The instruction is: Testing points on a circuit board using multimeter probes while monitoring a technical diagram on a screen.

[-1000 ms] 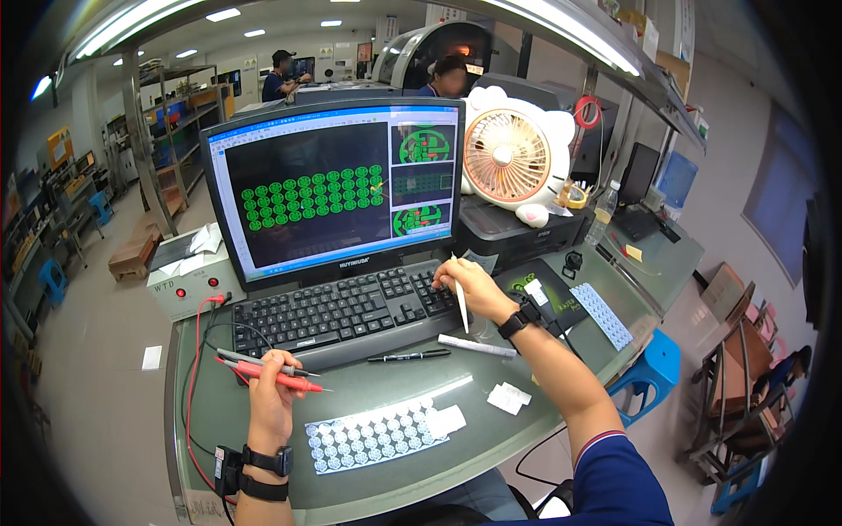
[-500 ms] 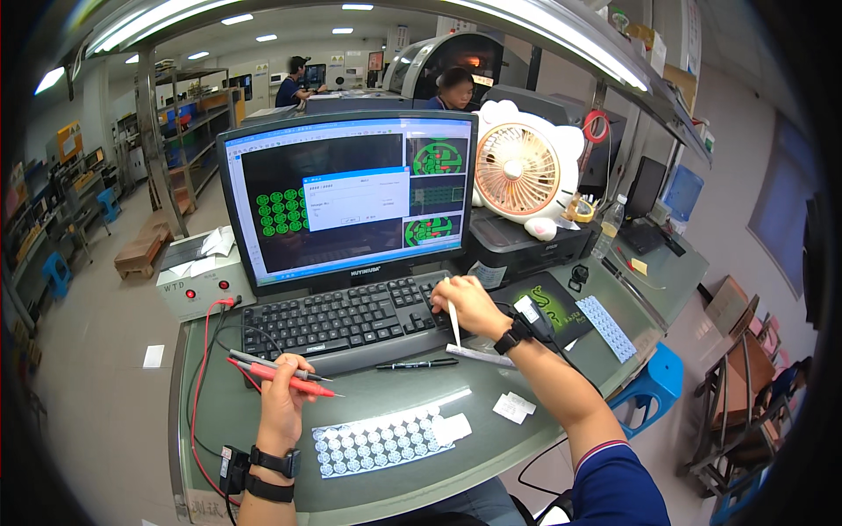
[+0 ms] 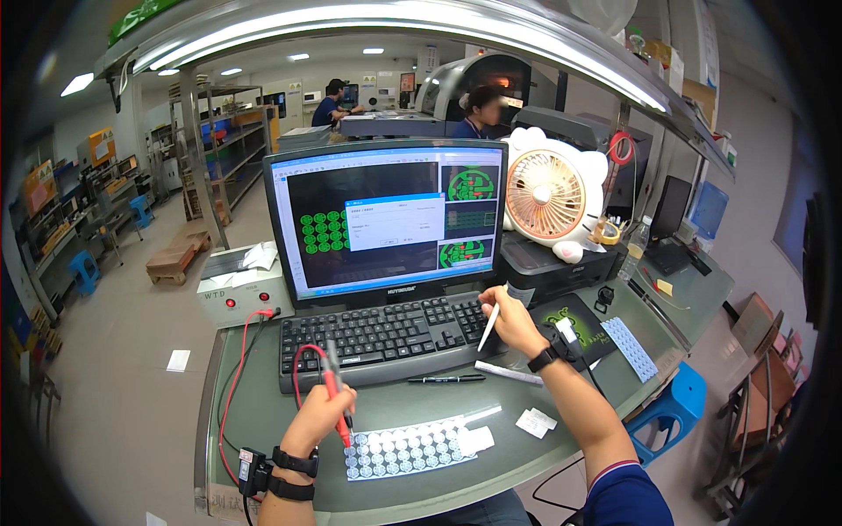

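My left hand [image 3: 317,417] grips a red test probe [image 3: 334,393] and a second grey probe beside it, tips down over a panel of small round circuit boards [image 3: 405,447] on the desk. A red lead loops back from the probe. My right hand [image 3: 510,320] holds a white pen [image 3: 489,325] upright at the right end of the black keyboard [image 3: 381,337]. The monitor [image 3: 389,219] shows green board patterns and a pale dialog box.
A black pen [image 3: 447,379] and a white strip lie before the keyboard. A grey tester box [image 3: 242,294] stands left, a pink desk fan [image 3: 549,195] right. A mouse pad [image 3: 572,323], another board panel [image 3: 631,347] and paper slips [image 3: 535,422] sit nearby. Two people work behind.
My left hand has swung the probes from lying flat to pointing down over the board panel. A dialog box has appeared on the monitor. My right hand stays at the keyboard's right end.
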A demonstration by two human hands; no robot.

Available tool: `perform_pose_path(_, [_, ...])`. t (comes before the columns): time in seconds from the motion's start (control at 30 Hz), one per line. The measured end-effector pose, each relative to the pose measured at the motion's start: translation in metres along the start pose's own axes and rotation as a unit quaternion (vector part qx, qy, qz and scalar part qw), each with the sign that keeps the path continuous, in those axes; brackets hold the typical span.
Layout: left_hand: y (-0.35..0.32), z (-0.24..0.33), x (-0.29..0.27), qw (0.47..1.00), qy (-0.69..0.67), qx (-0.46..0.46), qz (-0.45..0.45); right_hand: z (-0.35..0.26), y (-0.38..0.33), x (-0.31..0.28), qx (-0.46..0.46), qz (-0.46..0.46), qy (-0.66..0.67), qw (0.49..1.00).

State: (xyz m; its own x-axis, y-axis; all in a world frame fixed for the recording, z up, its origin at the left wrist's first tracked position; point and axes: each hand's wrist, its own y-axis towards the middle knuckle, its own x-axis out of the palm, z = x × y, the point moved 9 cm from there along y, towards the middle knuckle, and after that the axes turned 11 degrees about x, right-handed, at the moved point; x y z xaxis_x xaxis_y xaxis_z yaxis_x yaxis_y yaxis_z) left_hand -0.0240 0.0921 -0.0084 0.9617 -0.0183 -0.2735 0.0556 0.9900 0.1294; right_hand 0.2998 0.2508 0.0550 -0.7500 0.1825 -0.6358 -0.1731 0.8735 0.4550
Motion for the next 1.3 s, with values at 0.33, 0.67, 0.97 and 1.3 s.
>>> perform_pose_path(0.33, [-0.031,0.063,0.028,0.84,0.534,0.097,-0.034,-0.011,-0.047,0.002,-0.026,0.0,0.041,0.999])
perform_pose_path(0.67, [-0.203,0.021,0.118,0.91,0.033,0.006,-0.414,-0.012,-0.047,-0.005,-0.005,0.007,0.157,0.988])
perform_pose_path(0.97, [-0.268,-0.14,0.15,0.924,-0.17,-0.235,-0.248,-0.007,-0.05,-0.009,-0.001,0.011,0.139,0.99])
perform_pose_path(1.3, [-0.25,-0.135,0.161,0.934,-0.202,-0.203,-0.214,0.001,-0.046,-0.006,0.01,0.004,0.145,0.989])
